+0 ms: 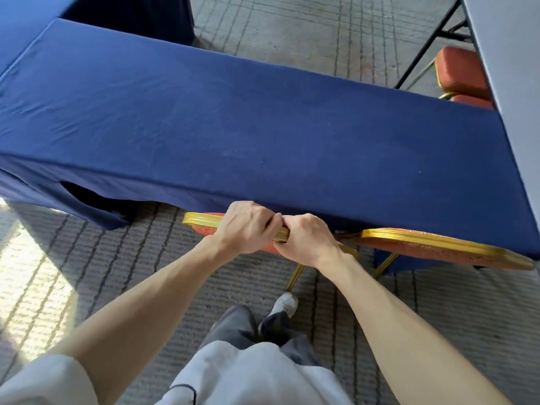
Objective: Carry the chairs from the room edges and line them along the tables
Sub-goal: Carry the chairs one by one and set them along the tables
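Note:
A red-cushioned chair with a gold frame (201,220) stands pushed against the near side of a long table draped in a blue cloth (248,127). My left hand (247,226) and my right hand (306,241) grip the top rail of its backrest side by side, knuckles touching. Most of the chair is hidden under the table and behind my hands; one gold leg (295,277) shows below. A second red and gold chair (438,247) stands just to the right at the same table edge.
Another red chair (461,73) sits at a pale-clothed table (508,68) at the far right. A further blue-draped table (131,13) stands at the back left. Grey patterned carpet (321,39) lies between the tables. My feet are right behind the chair.

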Motion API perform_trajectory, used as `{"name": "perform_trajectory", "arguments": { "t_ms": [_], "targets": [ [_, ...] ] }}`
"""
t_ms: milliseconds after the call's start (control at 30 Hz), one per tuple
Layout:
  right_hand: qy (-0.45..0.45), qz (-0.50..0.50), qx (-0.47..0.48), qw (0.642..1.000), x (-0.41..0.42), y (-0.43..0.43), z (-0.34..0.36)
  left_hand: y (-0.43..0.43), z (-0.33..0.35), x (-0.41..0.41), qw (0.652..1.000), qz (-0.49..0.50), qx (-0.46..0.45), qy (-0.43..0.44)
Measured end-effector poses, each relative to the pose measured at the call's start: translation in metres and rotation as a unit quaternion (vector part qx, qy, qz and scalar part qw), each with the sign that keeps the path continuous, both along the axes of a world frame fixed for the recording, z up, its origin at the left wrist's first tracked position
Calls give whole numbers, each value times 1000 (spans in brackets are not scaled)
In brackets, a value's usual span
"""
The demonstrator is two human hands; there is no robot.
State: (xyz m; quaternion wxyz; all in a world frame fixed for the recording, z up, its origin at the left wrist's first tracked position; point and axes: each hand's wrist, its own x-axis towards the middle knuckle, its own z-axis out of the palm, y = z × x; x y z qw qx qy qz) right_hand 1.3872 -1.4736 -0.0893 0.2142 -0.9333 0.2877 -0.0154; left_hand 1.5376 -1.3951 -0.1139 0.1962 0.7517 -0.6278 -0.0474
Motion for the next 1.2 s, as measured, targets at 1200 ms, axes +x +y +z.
{"name": "perform_trajectory", "arguments": {
  "t_ms": [1200],
  "targets": [
    [135, -11, 89, 987, 14, -60, -7, -59, -35, 27, 999, -6, 29, 11]
  ]
}}
